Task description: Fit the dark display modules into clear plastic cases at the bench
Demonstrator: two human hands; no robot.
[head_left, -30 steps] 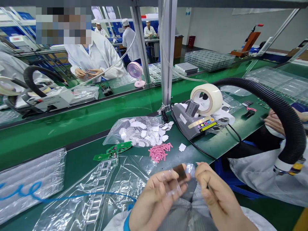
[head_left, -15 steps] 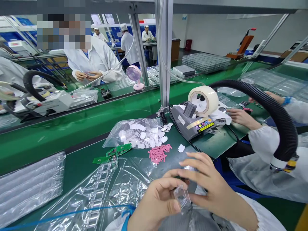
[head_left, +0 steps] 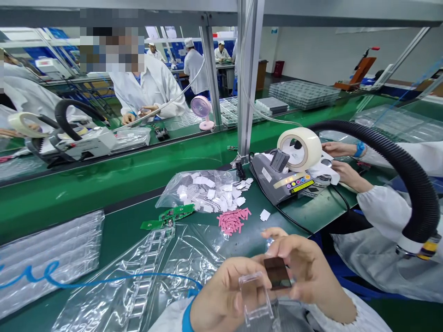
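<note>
My left hand [head_left: 218, 295] is closed on a clear plastic frame [head_left: 252, 279], gripping it between thumb and fingers with its legs pointing down toward me. Just right of the frame, my right hand [head_left: 313, 269] pinches a small dark rectangular panel [head_left: 278, 273] with a glossy face. The two pieces are close together; whether they touch I cannot tell. Beyond the hands lie a pile of pink strips [head_left: 233, 221] and a single white piece [head_left: 265, 215]. A blue wrist strap [head_left: 187, 318] circles my left wrist.
A clear bag of white pieces [head_left: 204, 191] and green circuit boards [head_left: 176, 213] lie ahead. Clear plastic film [head_left: 194, 249] and a ribbed tray [head_left: 51, 258] are at left. A tape dispenser [head_left: 277, 184], a black hose [head_left: 391, 157] and a co-worker's hands [head_left: 349, 175] are at right.
The dark panel now shows in my right hand, whose fingers have drawn in around it. The clear frame has turned in my left hand. The view has shifted slightly left.
</note>
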